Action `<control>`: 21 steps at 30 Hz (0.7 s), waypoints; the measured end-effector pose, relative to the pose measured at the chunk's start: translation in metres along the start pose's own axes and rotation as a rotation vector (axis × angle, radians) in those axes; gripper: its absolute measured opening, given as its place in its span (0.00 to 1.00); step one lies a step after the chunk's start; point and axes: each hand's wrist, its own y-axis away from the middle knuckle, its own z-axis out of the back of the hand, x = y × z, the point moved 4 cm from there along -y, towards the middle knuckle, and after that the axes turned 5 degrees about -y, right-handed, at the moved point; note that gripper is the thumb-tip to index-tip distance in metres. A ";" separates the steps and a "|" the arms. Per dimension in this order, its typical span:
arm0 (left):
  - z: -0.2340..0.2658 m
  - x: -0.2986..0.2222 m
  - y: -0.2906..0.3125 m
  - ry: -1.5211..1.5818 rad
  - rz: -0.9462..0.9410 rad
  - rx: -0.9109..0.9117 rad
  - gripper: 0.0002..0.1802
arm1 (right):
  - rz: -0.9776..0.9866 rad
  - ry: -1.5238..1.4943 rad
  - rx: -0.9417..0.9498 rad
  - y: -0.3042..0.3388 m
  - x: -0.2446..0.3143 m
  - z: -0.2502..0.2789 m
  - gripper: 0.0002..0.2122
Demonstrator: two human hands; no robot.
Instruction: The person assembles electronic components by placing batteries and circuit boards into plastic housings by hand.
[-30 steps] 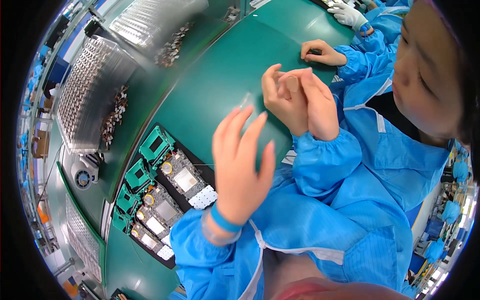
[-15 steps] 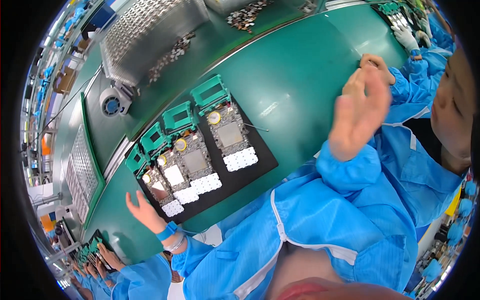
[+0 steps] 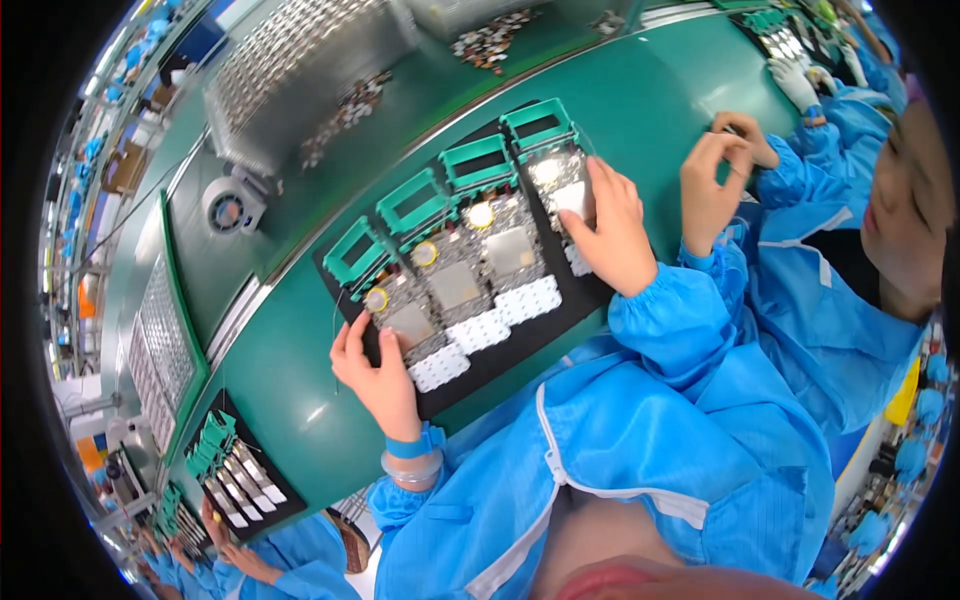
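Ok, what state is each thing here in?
Near circuit boards: four, side by side
Green frames: lined up at those boards' far ends
Black mat: flat beneath them
Left hand: open, at that row's left
Right hand: open, at that row's right
Wristband: worn on left wrist
White fan: running or not, cannot tell

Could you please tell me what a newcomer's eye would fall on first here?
Probably the row of four circuit boards with green frames at their far ends, on a black mat on the green bench. Next, the left hand at the leftmost board and the right hand over the rightmost board. Beyond, at upper left, stands a white fan.
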 end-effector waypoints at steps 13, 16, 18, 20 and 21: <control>0.026 0.024 -0.022 0.390 -0.163 0.481 0.25 | 0.096 0.142 -0.121 0.073 0.158 -0.063 0.30; 0.032 0.040 -0.028 0.593 -0.137 0.620 0.25 | 0.094 0.082 0.011 0.094 0.198 -0.097 0.29; 0.037 0.038 -0.029 0.745 -0.071 0.741 0.26 | 0.116 0.054 0.021 0.098 0.210 -0.104 0.29; 0.068 0.041 -0.044 0.648 -0.109 0.682 0.26 | 0.135 0.042 0.040 0.100 0.217 -0.107 0.28; 0.085 0.053 -0.055 0.584 -0.112 0.569 0.25 | 0.162 0.006 0.080 0.100 0.220 -0.111 0.28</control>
